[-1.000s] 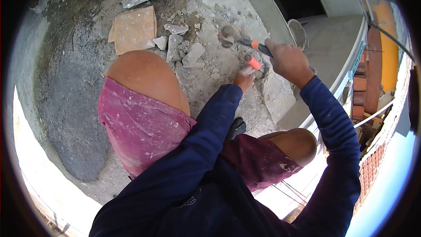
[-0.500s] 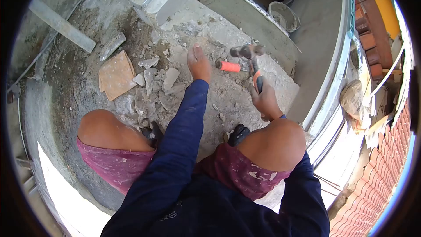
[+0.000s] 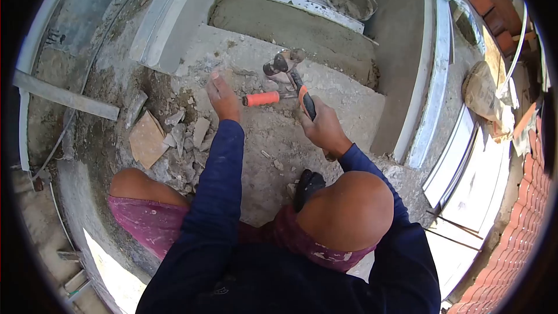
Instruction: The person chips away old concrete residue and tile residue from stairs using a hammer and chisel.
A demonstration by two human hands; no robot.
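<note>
My right hand point(image 3: 326, 128) is closed round the handle of a claw hammer point(image 3: 301, 90) with an orange and black grip. The hammer's dark head is raised over the broken concrete, blurred at its edges. My left hand point(image 3: 224, 97) reaches forward over the rubble, its dusty fingers stretched out, with nothing visible in them. Just right of it lies a tool with an orange handle point(image 3: 261, 99), perhaps a chisel; its metal shaft points right, below the hammer head. Grey concrete fragments point(image 3: 200, 131) lie to the left of my left forearm.
A square tan tile piece point(image 3: 148, 139) lies beside the fragments. A metal bar point(image 3: 70, 97) is at the far left. Ahead are a freshly plastered step point(image 3: 290, 26) and a bucket point(image 3: 350, 1). Walls flank the doorway; white panels point(image 3: 459, 163) lie at right.
The camera view has turned, so the ground, tools and both hands appear further left. My right hand still grips the hammer, and my left hand's fingers now look more extended.
</note>
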